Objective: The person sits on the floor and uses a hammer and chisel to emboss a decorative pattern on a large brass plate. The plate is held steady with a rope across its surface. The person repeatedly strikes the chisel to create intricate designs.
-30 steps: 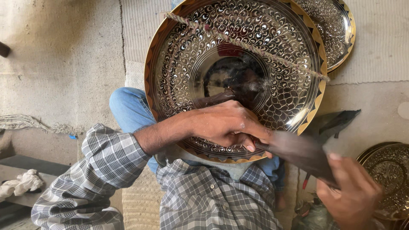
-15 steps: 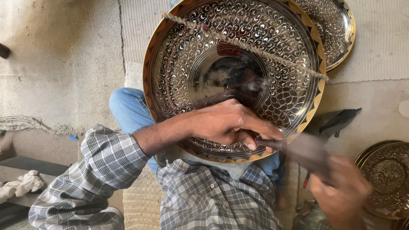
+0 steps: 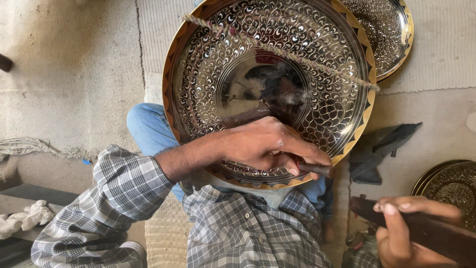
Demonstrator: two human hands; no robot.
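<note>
The left hand (image 3: pixel 263 146) lies across the lower part of the big engraved metal plate (image 3: pixel 208 79), fingers curled and clenched around a short dark punch (image 3: pixel 317 169) whose tip pokes out past the fingertips toward the person's right, touching or just above the plate's gold scalloped border; its working end is hidden under the fingers, so exact contact cannot be told. The punch's long axis runs nearly level across the view, pointing out of the left hand toward the right hand (image 3: pixel 401 231), which sits lower and well apart from the plate, wrapped firmly around a dark wooden mallet-like bar (image 3: pixel 436 233) whose length slants down toward the lower right corner. The left hand is plainly the nearer one to the plate, resting on it, while the right hand with its bar is off the rim, below and to the right of the punch's free end. The plate leans tilted against the person's knees, above the checked shirt (image 3: pixel 248 228) and blue jeans (image 3: pixel 146 126); it is round, mirror-bright in the middle, covered with rings of small scale-shaped cuts, dark between the shiny marks, with a gold toothed band at the rim. A twisted rope (image 3: pixel 277 47) crosses its upper face at a slant. A second engraved plate (image 3: pixel 391 34) lies behind at the upper right, a third (image 3: pixel 451 183) at the right edge, and a dark cloth (image 3: pixel 382 146) rests on the floor between.
</note>
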